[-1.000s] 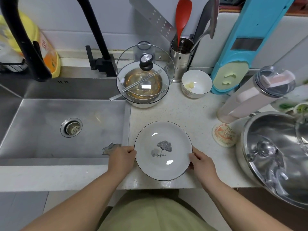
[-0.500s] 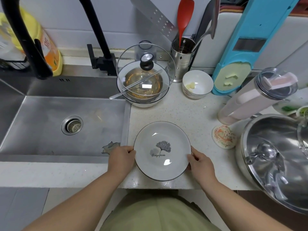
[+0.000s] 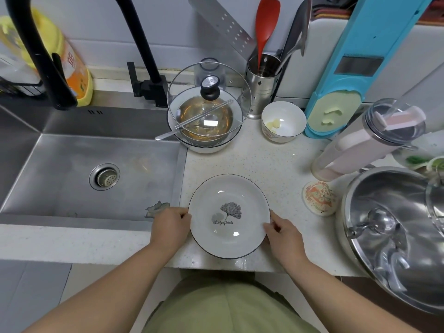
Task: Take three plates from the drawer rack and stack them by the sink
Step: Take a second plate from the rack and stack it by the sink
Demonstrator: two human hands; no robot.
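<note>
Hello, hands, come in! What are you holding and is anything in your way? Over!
Left hand and right hand grip the white plate by its rim. Plate on the counter beside the sink. One plate seen. Nothing blocking.

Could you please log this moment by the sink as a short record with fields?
plate: white leaf-print plate flat on the countertop, beside the sink
left hand: left hand grips the plate's left rim
right hand: right hand grips its right rim
plates visible: one; any beneath cannot be told
behind plate: lidded bowl, small white bowl
</note>
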